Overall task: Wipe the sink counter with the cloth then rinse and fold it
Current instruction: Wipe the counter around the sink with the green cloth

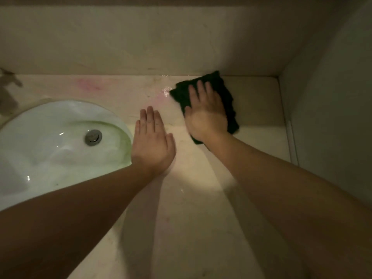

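The right hand (207, 115) presses the dark cloth (225, 97) flat on the tabletop (257, 109), fingers (200, 88) lying loosely together on top, well right of the sink (50, 141) near the back corner. The left hand (153, 141) rests flat just right of the sink, fingers extended and together. Risks: the palm-held cloth could bunch or slip, and the pink stain (88, 85) behind the sink and the droplets (166, 91) beside the cloth could be missed.

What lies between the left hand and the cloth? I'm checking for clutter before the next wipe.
Only bare counter, seen in the head view. The left hand rests flat; the right hand presses the cloth.
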`<state>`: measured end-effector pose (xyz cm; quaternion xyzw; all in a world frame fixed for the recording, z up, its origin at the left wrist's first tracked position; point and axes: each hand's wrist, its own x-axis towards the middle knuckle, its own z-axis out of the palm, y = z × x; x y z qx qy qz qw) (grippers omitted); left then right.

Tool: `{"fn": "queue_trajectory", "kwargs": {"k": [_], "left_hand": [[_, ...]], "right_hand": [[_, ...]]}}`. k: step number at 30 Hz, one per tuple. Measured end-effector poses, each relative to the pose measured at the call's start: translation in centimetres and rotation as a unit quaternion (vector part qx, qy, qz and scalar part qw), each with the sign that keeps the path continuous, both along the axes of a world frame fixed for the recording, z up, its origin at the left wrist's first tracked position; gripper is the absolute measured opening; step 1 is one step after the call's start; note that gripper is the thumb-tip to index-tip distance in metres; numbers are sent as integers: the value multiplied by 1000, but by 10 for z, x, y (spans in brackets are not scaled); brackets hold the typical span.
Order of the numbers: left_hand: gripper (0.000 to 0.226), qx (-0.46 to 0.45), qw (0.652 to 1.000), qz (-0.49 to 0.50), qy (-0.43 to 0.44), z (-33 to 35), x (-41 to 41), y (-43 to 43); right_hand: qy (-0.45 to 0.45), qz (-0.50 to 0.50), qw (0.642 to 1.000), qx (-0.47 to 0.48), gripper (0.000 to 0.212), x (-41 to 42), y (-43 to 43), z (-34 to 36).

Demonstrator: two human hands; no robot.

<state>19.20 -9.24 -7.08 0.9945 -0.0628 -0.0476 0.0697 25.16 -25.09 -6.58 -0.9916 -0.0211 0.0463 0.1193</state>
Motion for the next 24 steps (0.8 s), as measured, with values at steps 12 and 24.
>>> {"fn": "queue_trajectory", "kwargs": {"k": [12,24], "left_hand": [[71,-10,1000,-8,6,7,-2,3],[70,-2,1000,-21,-11,-1,1,6]], "right_hand": [[61,-53,996,-33,68,-197,-42,8],[-5,-19,999,-36,64,-20,-43,-7]]}}
